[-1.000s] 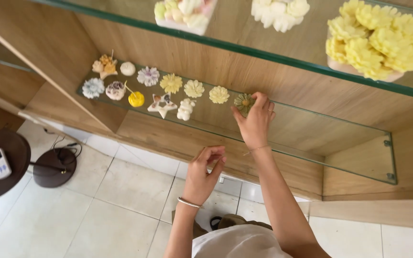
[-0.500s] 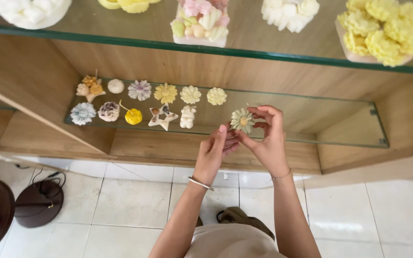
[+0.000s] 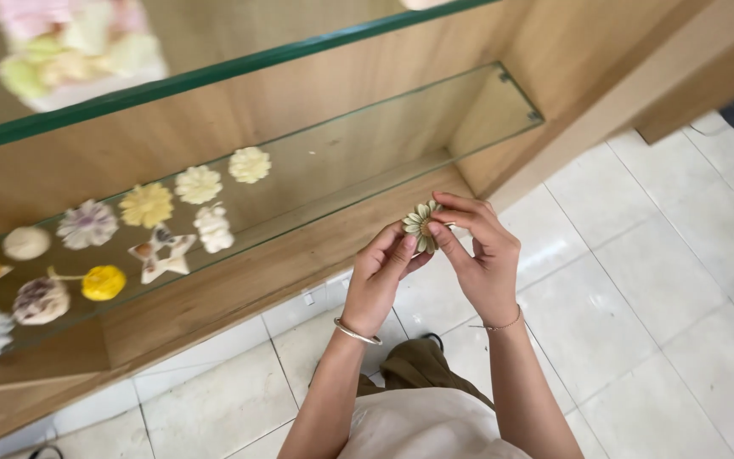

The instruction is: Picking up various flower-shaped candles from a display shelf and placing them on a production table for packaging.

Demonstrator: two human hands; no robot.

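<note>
Head view: both hands, left hand (image 3: 381, 280) and right hand (image 3: 484, 263), pinch a pale flower-shaped piece (image 3: 421, 224) between fingertips, right of the glass shelf (image 3: 367, 170).

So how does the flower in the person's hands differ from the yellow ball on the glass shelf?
The flower is flat with pale, narrow petals spread around a darker centre; the yellow ball is round and bright yellow. The flower is held in the air by the fingers of both hands, away from the shelf, while the ball rests on the glass among other ornaments. The ball has a thin stalk sticking out sideways; none shows on the flower. Both are small decorative pieces.
</note>
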